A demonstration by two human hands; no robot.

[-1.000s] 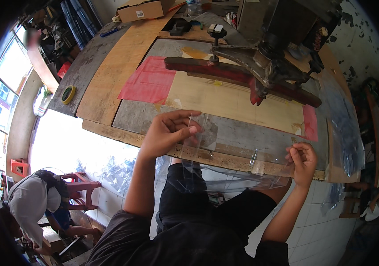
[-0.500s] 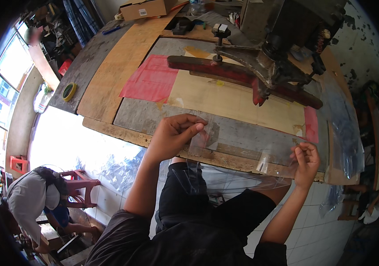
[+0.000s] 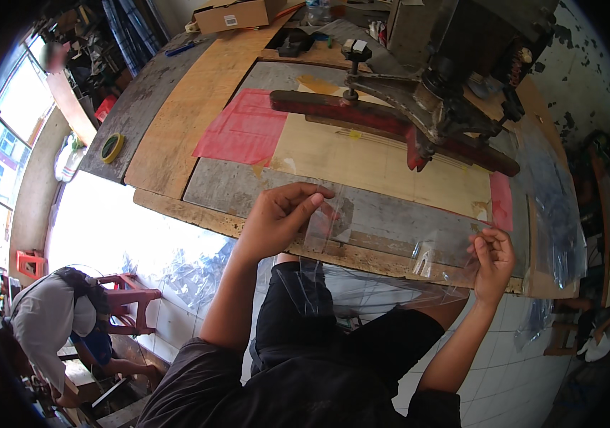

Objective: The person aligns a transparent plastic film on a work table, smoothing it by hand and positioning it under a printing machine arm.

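Your left hand (image 3: 276, 217) has crept right — both it and your right hand (image 3: 492, 258) are pinching the clear plastic bag (image 3: 390, 250), below the red sheet (image 3: 244, 128).

Brown cardboard box (image 3: 240, 14) at 12 o'clock on far bench edge, rectangular, with 1 small white label (image 3: 231, 21) on its near side. Clear plastic bag (image 3: 362, 242) at 6 o'clock, stretched flat. More clear bags (image 3: 555, 207) piled at 3 o'clock.
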